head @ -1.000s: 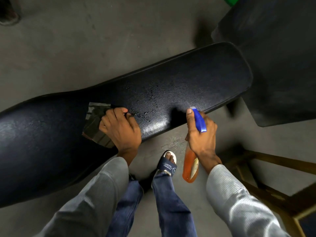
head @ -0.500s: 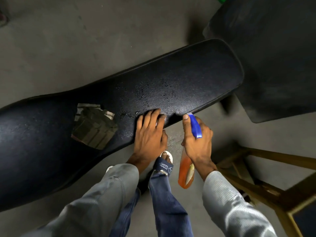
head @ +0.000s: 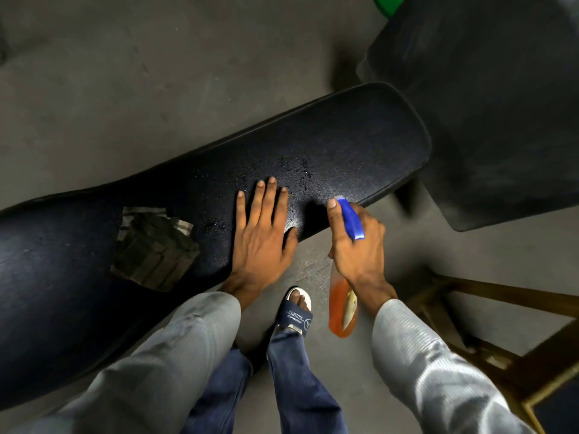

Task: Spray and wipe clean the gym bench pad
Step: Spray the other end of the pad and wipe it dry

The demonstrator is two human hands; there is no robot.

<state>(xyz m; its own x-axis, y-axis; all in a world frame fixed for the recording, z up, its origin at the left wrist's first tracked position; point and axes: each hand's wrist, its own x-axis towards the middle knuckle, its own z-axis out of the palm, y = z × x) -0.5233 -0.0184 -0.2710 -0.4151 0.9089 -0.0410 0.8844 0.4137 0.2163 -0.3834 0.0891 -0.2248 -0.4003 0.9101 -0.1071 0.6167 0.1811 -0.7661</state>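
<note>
A long black bench pad (head: 360, 142) runs from lower left to upper right, speckled with wet droplets near its middle. My left hand (head: 261, 236) lies flat on the pad with fingers spread, holding nothing. A folded dark checked cloth (head: 155, 250) rests on the pad to the left of that hand, apart from it. My right hand (head: 357, 245) grips a spray bottle (head: 343, 305) with orange liquid and a blue trigger head, held just off the pad's near edge, nozzle toward the pad.
A second black padded piece (head: 501, 104) stands at the upper right, close to the bench end. A wooden frame (head: 501, 339) sits at the lower right. My sandalled foot (head: 296, 311) stands on the grey concrete floor (head: 125, 89) below the pad. Something green (head: 387, 4) shows at the top edge.
My left hand let go of the cloth and slid right along the pad, now lying flat beside the spray bottle. The cloth stays where it was. The right hand barely moved.
</note>
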